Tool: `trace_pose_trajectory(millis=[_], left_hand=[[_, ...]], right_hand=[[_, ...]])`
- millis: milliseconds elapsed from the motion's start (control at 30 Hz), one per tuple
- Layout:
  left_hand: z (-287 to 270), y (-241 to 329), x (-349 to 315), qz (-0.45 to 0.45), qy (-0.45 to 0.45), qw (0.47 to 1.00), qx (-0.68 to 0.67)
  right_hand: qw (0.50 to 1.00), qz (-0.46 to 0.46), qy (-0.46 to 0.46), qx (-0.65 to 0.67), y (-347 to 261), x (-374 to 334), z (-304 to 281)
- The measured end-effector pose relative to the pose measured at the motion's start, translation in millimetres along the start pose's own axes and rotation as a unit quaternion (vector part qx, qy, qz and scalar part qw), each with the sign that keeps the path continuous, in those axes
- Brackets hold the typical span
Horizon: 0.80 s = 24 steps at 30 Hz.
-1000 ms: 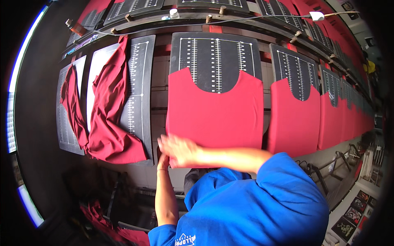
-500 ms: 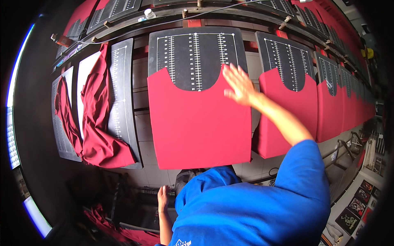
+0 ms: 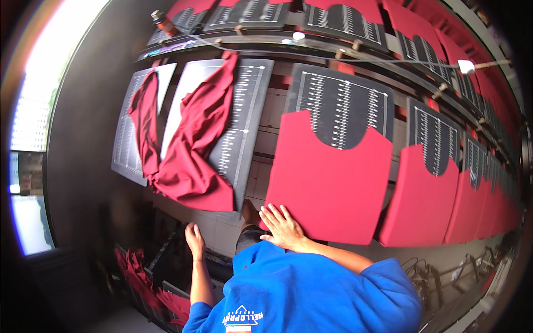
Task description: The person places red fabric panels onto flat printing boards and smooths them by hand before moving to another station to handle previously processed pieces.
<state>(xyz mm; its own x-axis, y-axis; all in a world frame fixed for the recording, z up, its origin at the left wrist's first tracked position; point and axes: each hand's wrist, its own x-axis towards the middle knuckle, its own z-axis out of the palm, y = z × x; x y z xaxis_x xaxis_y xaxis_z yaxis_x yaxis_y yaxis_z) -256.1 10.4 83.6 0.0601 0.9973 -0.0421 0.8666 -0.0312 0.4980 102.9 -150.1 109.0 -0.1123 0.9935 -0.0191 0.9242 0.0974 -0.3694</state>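
Note:
My right hand (image 3: 284,228) lies flat, fingers spread, at the near left corner of a red cut fabric panel (image 3: 330,183). The panel is smooth on a dark board (image 3: 355,75) printed with white ruler scales, and its curved neckline leaves the board's far part bare. My left hand (image 3: 195,241) hangs in the air to the left, below the neighbouring board, holding nothing, with its fingers loosely extended. Beyond it, a crumpled dark red fabric piece (image 3: 202,127) drapes over a board with scales (image 3: 244,111). Another crumpled strip (image 3: 145,119) lies farther left.
More boards with red panels (image 3: 425,194) run off to the right. Behind stands a rail (image 3: 266,41) with a cable, a small bottle (image 3: 164,23) and a white object (image 3: 466,66). Red fabric (image 3: 133,272) hangs low at left, beside a dark frame.
My right hand has moved from the neckline's right side to the panel's near left corner. My view has turned left, and my left hand stays raised and empty.

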Motion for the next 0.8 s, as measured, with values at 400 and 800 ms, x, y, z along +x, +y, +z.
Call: trace_pose_trajectory(millis=[400,800], left_hand=[[-69,-42,331,0.119,0.039,0.987,0.105],[-197,-195,483,-0.039,0.378,0.92,-0.09]], right_hand=[[0.938,0.246,0.218,0.105,-54,245,8],[0.612,0.543,0.496,0.29,-68,148,-26]])
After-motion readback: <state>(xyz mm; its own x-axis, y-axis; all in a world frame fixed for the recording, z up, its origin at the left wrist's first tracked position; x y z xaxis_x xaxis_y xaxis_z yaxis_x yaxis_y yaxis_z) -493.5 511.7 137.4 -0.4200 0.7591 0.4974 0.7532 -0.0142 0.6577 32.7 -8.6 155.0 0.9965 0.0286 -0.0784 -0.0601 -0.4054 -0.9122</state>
